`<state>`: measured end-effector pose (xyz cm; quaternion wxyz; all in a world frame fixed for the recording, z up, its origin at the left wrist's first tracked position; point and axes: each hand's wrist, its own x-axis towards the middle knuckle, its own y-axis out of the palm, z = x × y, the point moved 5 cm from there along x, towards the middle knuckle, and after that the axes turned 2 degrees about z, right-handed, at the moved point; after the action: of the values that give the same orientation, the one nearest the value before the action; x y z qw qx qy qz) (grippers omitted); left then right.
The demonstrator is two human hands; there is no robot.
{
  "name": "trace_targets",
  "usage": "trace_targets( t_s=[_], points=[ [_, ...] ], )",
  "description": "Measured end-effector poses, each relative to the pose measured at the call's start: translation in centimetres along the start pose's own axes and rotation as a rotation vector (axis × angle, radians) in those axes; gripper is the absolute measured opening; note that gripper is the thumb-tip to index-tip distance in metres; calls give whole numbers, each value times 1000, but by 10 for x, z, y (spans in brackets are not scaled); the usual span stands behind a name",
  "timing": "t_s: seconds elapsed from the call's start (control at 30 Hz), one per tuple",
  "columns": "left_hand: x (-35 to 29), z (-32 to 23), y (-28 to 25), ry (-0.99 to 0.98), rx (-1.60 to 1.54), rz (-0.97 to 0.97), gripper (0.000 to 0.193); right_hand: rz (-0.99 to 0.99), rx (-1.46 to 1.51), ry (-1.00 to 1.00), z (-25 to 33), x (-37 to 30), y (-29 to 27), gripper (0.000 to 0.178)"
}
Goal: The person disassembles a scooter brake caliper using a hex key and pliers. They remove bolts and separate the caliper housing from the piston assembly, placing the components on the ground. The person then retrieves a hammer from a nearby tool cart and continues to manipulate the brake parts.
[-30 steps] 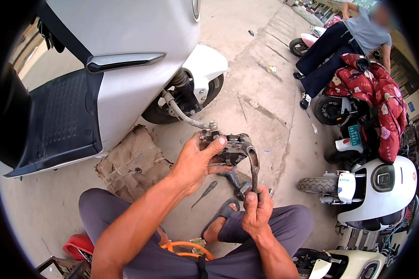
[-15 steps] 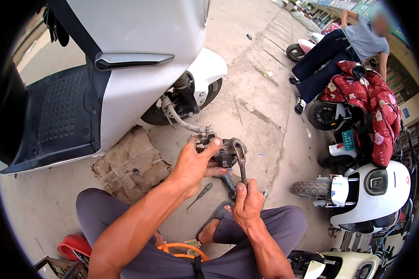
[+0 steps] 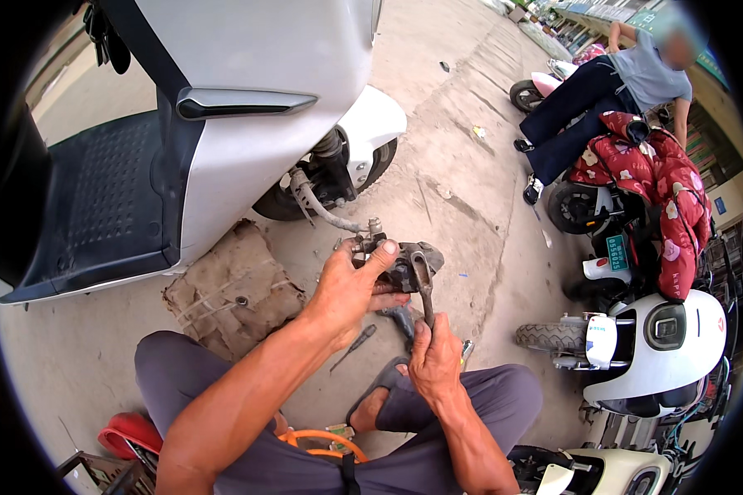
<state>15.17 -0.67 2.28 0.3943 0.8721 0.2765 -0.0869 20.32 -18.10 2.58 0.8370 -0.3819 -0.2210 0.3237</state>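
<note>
My left hand (image 3: 348,285) is closed around a dark, greasy brake caliper (image 3: 401,272), thumb on top and fingers beneath. A grey hose (image 3: 326,216) runs from the caliper to the white scooter's front wheel (image 3: 380,161). My right hand (image 3: 436,359) grips a dark metal tool with a slotted head (image 3: 423,285) by its handle. The tool's head lies against the caliper's right side; its exact kind is unclear. Below the caliper, a dark grey tool (image 3: 402,320) lies on the ground, partly hidden. Beside it rests a screwdriver (image 3: 355,346).
The white scooter (image 3: 256,66) stands at the left, with a flattened brown cardboard piece (image 3: 231,285) beneath its side. More scooters line the right, one under a red flowered cover (image 3: 677,190). A person (image 3: 594,103) stands behind them. An orange ring-shaped thing (image 3: 326,437) sits between my legs.
The caliper has tilted a little and shifted slightly right and down in my left hand. My right hand has moved slightly left and up with the tool.
</note>
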Motion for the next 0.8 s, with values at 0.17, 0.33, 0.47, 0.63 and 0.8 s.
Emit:
trace_targets(
  t_s=[0.17,0.33,0.47,0.63,0.8],
  points=[
    [-2,-4,2,7,-22,1,49,-181,-26,-313,13,-8,-19,14],
    [-1,-1,-1,-4,-21,-3,50,-122,-24,-186,8,-2,-14,9],
    [-1,-2,3,-2,-38,-2,49,-118,16,-187,8,2,-9,9],
    [-1,-4,2,4,-42,-23,48,-195,70,-258,7,-5,-20,10],
    [1,0,-2,-14,-32,-13,48,-26,-38,-40,5,11,-5,10]
  ],
)
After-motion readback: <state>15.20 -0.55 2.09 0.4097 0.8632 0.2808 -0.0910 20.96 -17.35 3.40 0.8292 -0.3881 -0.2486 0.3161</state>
